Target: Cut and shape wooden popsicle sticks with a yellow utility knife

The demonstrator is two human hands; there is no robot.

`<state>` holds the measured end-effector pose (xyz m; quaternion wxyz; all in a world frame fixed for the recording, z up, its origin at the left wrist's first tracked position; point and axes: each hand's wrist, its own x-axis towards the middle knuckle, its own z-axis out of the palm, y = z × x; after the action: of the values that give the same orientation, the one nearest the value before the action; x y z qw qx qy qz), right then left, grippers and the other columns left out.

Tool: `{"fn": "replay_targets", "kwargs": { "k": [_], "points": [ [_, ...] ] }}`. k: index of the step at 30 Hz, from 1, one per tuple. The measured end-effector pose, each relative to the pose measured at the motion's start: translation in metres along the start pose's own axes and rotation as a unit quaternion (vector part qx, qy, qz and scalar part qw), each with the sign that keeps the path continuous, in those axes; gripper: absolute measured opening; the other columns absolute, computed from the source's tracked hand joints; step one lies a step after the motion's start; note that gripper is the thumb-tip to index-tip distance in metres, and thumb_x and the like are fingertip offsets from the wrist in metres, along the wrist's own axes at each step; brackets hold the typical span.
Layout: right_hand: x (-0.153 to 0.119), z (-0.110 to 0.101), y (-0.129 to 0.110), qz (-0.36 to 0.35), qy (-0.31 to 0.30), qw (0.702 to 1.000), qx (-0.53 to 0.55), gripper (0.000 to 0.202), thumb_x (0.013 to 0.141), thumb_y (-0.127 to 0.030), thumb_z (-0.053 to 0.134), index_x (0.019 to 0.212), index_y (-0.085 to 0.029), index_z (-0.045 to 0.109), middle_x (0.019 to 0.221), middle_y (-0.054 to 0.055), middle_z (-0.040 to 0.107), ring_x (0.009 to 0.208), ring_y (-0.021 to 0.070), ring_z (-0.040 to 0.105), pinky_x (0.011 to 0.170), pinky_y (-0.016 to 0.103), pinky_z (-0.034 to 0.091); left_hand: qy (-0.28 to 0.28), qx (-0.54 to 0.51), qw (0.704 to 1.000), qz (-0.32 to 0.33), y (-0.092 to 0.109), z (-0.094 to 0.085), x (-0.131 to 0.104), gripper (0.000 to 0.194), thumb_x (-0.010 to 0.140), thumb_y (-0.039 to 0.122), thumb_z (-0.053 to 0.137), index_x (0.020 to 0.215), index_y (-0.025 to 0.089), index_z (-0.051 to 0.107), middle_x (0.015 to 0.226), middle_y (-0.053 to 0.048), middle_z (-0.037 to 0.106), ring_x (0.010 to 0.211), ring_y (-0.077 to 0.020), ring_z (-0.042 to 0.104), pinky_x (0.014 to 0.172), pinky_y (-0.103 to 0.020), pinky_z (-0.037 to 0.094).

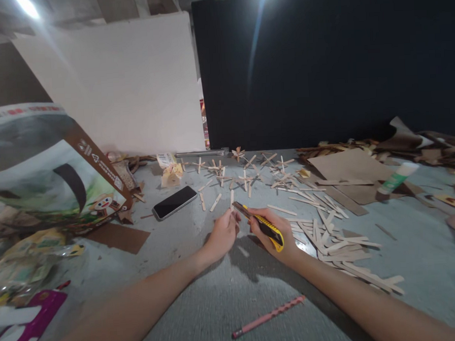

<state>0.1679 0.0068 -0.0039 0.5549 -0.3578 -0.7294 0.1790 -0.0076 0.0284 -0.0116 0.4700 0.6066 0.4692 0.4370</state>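
Note:
My left hand pinches a wooden craft stick, which points up and away from me. In my right hand is a yellow and black utility knife. Its tip end meets the stick just above my left fingers; whether the blade cuts into the wood cannot be made out. Beyond my hands lie two short stick pieces and several crossed-stick shapes. A loose heap of craft sticks spreads to the right of my right hand.
A pink pencil lies in front of me. Left of my hands are a phone, a brown cardboard piece and a large printed bag. To the right are cardboard sheets and a glue stick. White and black boards stand behind.

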Motion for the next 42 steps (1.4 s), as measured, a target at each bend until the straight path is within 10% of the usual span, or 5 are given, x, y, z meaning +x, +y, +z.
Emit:
{"fn": "replay_targets", "kwargs": {
  "k": [42],
  "points": [
    [0.0052, 0.0012, 0.0003, -0.076, 0.019, 0.997, -0.005, 0.018, 0.103, -0.026, 0.062, 0.117, -0.023, 0.072, 0.104, 0.008, 0.082, 0.087, 0.0189, 0.079, 0.079, 0.028, 0.063, 0.011, -0.014, 1.0, 0.002, -0.0015, -0.0001, 0.0011, 0.047, 0.101, 0.066, 0.042, 0.087, 0.022, 0.05, 0.055, 0.008, 0.04, 0.047, -0.0112, 0.038, 0.05, -0.024, 0.031]
  ]
}}
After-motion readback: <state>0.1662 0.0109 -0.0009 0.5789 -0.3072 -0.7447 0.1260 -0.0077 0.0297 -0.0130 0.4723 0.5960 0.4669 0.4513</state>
